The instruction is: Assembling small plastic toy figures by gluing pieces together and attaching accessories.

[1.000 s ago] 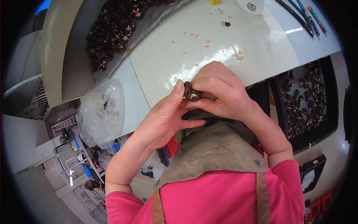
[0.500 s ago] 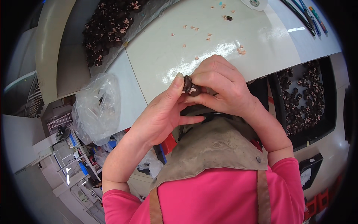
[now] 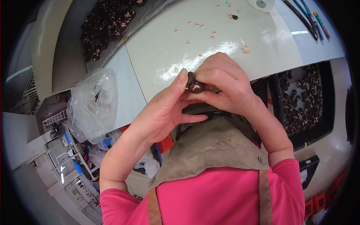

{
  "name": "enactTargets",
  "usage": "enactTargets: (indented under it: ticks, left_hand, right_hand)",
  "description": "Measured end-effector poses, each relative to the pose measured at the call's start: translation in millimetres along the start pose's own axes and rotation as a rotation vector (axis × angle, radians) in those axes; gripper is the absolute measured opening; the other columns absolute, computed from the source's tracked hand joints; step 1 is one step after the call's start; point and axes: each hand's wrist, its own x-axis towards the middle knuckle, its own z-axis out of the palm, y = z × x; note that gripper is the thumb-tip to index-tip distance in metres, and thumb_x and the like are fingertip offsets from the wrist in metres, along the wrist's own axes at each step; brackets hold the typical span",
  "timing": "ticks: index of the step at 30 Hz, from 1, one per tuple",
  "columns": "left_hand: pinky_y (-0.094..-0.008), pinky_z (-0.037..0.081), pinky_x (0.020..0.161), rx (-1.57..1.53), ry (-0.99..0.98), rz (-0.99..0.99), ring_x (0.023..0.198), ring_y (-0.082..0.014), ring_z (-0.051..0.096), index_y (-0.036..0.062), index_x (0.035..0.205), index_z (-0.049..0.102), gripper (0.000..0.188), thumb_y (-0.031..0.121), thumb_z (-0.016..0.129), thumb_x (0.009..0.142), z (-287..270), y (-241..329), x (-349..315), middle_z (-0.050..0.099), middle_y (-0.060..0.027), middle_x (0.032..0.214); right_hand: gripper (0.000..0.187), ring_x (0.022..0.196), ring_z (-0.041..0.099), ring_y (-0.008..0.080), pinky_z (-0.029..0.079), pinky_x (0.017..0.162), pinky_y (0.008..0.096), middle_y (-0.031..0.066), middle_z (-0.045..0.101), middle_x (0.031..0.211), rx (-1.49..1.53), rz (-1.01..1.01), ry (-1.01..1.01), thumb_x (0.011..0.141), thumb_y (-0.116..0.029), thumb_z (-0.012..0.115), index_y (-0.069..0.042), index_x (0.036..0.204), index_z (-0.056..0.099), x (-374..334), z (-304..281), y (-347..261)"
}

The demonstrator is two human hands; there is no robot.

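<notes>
at a white table (image 3: 150, 56), the left hand (image 3: 165, 108) and right hand (image 3: 227, 83) pinch a small dark brown piece (image 3: 193, 83), with pale pink bits (image 3: 246, 50) scattered beyond, a clear plastic bag (image 3: 95, 110) on the left and a black tray (image 3: 327, 99) of dark pieces (image 3: 313, 95) on the right.

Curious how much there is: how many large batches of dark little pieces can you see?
2: a heap by plastic sheeting at upper left, and a spread batch in the black tray at right. Others may be hidden.
</notes>
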Motion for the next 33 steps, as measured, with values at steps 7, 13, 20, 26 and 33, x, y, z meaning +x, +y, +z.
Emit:
enactTargets:
  ticks: [7,13,20,26,33]
  left_hand:
    - [-0.0552,0.050,0.091,-0.013,-0.021,0.003,0.122,-0.0271,0.048,0.0103,0.123,0.051,0.057,0.058,0.040,0.094,-2.7,0.2,0.0,0.052,-0.0087,0.124]
    - [-0.0472,0.046,0.095,0.000,-0.026,-0.027,0.121,-0.0222,0.046,0.0067,0.126,0.047,0.067,0.064,0.043,0.091,-2.0,2.1,-0.4,0.051,-0.0102,0.123]
    - [-0.0468,0.046,0.094,-0.002,-0.013,-0.027,0.120,-0.0215,0.047,0.0066,0.126,0.048,0.066,0.062,0.044,0.091,0.4,3.3,-1.5,0.051,-0.0102,0.122]
    - [-0.0473,0.045,0.095,-0.014,0.000,-0.023,0.121,-0.0212,0.046,0.0065,0.126,0.048,0.063,0.060,0.044,0.092,2.1,4.5,-1.4,0.050,-0.0100,0.124]
    - [-0.0467,0.044,0.096,-0.005,0.019,-0.005,0.119,-0.0198,0.047,0.0069,0.124,0.048,0.059,0.058,0.045,0.093,4.5,3.5,0.2,0.050,-0.0083,0.122]
  right_hand:
    - [0.033,0.069,0.054,0.0233,0.044,0.064,0.0323,0.0043,0.055,0.075,-0.003,-0.018,-0.010,0.059,-0.010,0.080,-0.006,0.082,0.057,0.1,1.9,1.8]
    - [0.033,0.069,0.054,0.0232,0.044,0.064,0.0324,0.0042,0.055,0.075,-0.007,-0.023,-0.007,0.059,-0.011,0.081,-0.006,0.082,0.058,-0.7,2.1,2.4]
    - [0.033,0.070,0.054,0.0235,0.044,0.065,0.0325,0.0045,0.055,0.076,-0.006,-0.026,-0.004,0.059,-0.011,0.080,-0.006,0.083,0.058,-1.3,1.6,1.8]
    - [0.036,0.072,0.056,0.0236,0.045,0.063,0.0318,0.0056,0.057,0.079,0.003,-0.029,-0.020,0.059,-0.010,0.082,-0.005,0.085,0.057,-2.2,-0.2,3.0]
    - [0.039,0.074,0.058,0.0230,0.046,0.062,0.0305,0.0060,0.060,0.081,0.004,-0.029,-0.031,0.059,-0.010,0.085,-0.005,0.086,0.057,-2.6,-1.5,4.1]
